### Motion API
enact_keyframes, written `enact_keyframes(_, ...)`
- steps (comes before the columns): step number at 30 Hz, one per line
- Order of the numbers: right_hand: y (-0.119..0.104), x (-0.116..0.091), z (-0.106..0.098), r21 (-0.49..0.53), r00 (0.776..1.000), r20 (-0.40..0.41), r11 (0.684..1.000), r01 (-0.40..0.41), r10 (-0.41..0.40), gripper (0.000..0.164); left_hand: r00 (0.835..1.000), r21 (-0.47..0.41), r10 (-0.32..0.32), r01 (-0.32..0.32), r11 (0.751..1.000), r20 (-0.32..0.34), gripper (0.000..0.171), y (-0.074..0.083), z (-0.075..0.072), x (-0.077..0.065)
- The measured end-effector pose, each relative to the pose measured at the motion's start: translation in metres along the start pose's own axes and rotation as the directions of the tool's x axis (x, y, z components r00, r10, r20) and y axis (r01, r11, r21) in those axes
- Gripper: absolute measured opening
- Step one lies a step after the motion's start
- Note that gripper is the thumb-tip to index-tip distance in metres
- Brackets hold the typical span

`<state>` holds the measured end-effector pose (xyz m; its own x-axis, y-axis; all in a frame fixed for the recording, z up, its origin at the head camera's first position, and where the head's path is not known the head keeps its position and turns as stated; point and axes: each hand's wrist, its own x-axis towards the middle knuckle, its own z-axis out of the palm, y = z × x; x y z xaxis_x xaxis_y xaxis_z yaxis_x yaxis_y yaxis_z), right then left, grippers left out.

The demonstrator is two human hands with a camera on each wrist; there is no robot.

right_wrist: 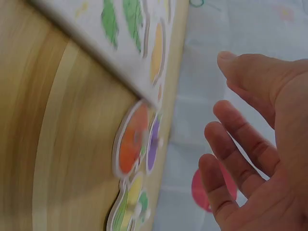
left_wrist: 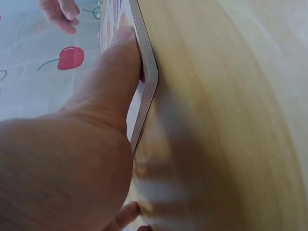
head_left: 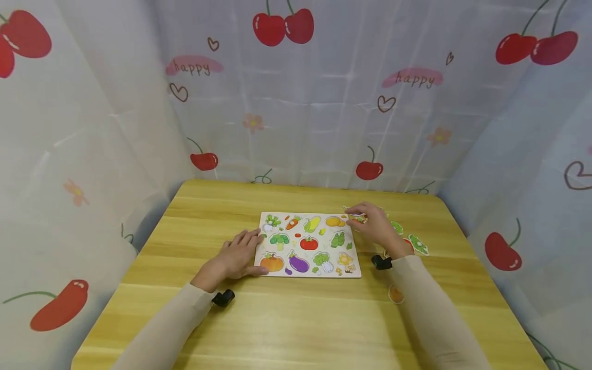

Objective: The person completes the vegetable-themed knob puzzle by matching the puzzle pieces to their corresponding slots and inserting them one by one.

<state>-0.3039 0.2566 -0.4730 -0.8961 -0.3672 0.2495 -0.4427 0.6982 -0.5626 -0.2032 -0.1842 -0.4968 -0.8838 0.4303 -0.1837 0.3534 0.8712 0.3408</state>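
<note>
A white wooden puzzle board [head_left: 287,246] printed with vegetables lies flat on the table. My left hand [head_left: 238,255] rests at its left side, with the thumb [left_wrist: 113,57] stretched over the near left corner and the fingers spread along the left edge. Above the far right corner hovers my right hand [head_left: 375,223], its fingers [right_wrist: 231,168] loosely bent and apart from the thumb, with nothing between them. Below it lie knobbed puzzle pieces, including an orange one [right_wrist: 132,142], a purple one [right_wrist: 153,144] and a yellow-green one [right_wrist: 126,207].
More loose pieces lie right of the board, among them a green one [head_left: 418,245] and a round orange-brown one [head_left: 395,294] partly behind the right sleeve. The wooden table [head_left: 296,324] is bordered by cherry-print curtains [head_left: 314,128] at the back and sides.
</note>
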Motion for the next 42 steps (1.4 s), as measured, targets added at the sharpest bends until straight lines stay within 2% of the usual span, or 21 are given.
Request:
enact_keyframes(5, 0.024, -0.014, -0.011, -0.014, 0.998, 0.002, 0.998, -0.056, 0.056, 0.037, 1.000, -0.014, 0.004, -0.004, 1.000, 0.009, 0.106, 0.002, 0.004, 0.000)
enact_keyframes(12, 0.051, -0.027, -0.027, -0.039, 0.994, 0.014, 0.993, -0.111, 0.112, 0.045, 1.000, -0.038, 0.011, -0.012, 0.999, -0.023, 0.103, 0.000, 0.003, 0.000)
enact_keyframes(19, 0.066, -0.033, -0.034, -0.024, 0.983, 0.043, 0.983, -0.180, 0.181, 0.051, 0.999, -0.017, 0.021, -0.021, 1.000, -0.029, 0.104, -0.001, -0.001, 0.000)
enact_keyframes(24, 0.073, -0.032, -0.035, -0.056, 0.979, 0.061, 0.980, -0.193, 0.196, 0.054, 1.000, -0.004, 0.020, -0.020, 1.000, -0.017, 0.105, -0.001, -0.001, 0.000)
enact_keyframes(32, 0.086, -0.026, -0.030, -0.076, 0.978, 0.055, 0.978, -0.196, 0.200, 0.050, 1.000, -0.022, 0.019, -0.020, 1.000, -0.021, 0.105, -0.002, 0.001, 0.000)
enact_keyframes(42, 0.087, -0.024, -0.031, -0.096, 0.974, 0.060, 0.972, -0.213, 0.219, 0.033, 1.000, -0.006, 0.019, -0.019, 1.000, -0.021, 0.106, -0.002, 0.000, 0.000)
